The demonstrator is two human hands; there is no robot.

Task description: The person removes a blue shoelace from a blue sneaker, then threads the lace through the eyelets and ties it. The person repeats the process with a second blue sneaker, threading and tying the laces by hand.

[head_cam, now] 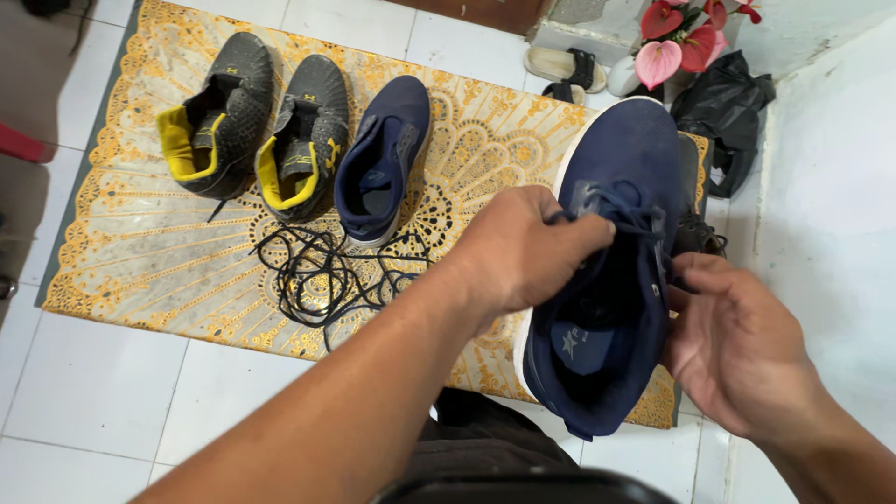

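A navy shoe (611, 271) is held up at about four o'clock from the frame's centre, toe toward twelve, opening toward six. The left hand (523, 247) is curled narrowly over the near eyelets, fingertips pinched on the dark lace (611, 217) at the tongue. The right hand (737, 350) is half open, fingers bent loosely; the shoe's outer side is touched by its fingertips at three o'clock, though how firmly it is pressed cannot be told. The upper is a matte knit fabric, the sole edge white, the insole dark blue with a pale mark.

On the mat (140, 243), a woven piece patterned in gold and cream, the matching navy shoe (383, 159) is set at eleven o'clock. Beside it, toward ten o'clock, two grey shoes (266, 126) with yellow linings are lined up. Loose black laces (322, 275) are tangled just below them. A black bag (723, 107) and pink flowers (681, 37) are seen at one o'clock.
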